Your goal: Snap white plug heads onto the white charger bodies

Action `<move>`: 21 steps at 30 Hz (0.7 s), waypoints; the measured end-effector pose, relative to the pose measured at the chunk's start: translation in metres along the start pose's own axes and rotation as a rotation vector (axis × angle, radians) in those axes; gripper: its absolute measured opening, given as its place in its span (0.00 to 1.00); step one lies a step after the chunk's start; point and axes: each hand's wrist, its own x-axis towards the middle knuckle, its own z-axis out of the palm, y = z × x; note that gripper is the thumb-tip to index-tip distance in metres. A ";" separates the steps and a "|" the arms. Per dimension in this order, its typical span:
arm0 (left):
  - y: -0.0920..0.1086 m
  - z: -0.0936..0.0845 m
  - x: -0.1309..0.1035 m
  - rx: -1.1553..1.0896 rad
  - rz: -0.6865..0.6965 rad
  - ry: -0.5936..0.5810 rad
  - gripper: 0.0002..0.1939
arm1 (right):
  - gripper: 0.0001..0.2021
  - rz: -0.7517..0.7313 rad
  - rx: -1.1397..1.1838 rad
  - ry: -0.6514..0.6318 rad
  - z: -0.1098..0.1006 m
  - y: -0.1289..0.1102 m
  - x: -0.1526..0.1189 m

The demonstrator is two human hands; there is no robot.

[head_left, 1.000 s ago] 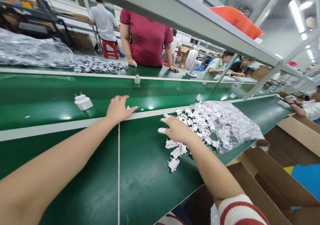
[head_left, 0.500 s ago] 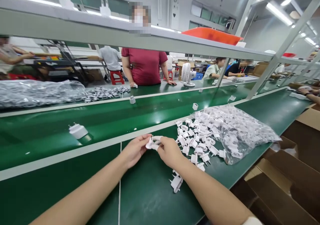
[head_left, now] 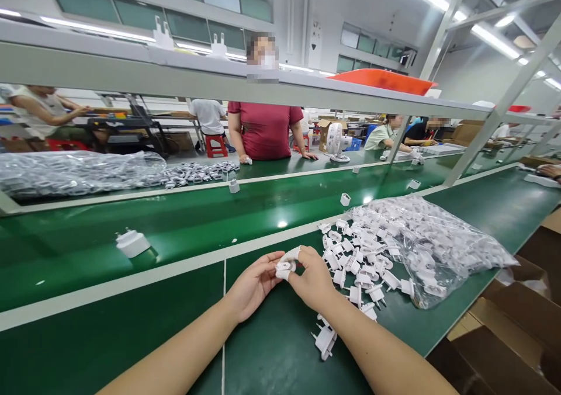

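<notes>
From here, the left hand (head_left: 252, 290) and right hand (head_left: 315, 278) meet over the green tabletop (head_left: 267, 354), pinching one small white plastic plug piece (head_left: 286, 265). A light, steady grip suits it, clear of the loose white plastic plug pieces (head_left: 350, 263) beside.

Can't make out full shape of small white plastic piece (head_left: 285, 266), mostly covered by left hand (head_left: 250, 290) and right hand (head_left: 313, 279) with white-tipped fingers; can't separate jumbled white plastic parts (head_left: 421, 225) inside clear plastic bag (head_left: 493, 259); get only part of brown cardboard boxes (head_left: 519, 325), cut by right edge
</notes>
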 end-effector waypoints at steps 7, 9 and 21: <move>-0.002 -0.003 0.006 0.126 0.037 0.106 0.09 | 0.07 -0.072 0.135 0.066 -0.002 -0.021 -0.010; 0.007 -0.002 0.016 0.208 0.043 0.139 0.09 | 0.07 -0.167 0.144 0.083 -0.002 -0.028 -0.014; 0.034 0.164 0.195 0.741 0.214 -0.143 0.19 | 0.11 -0.447 -0.164 -0.450 0.024 -0.028 -0.025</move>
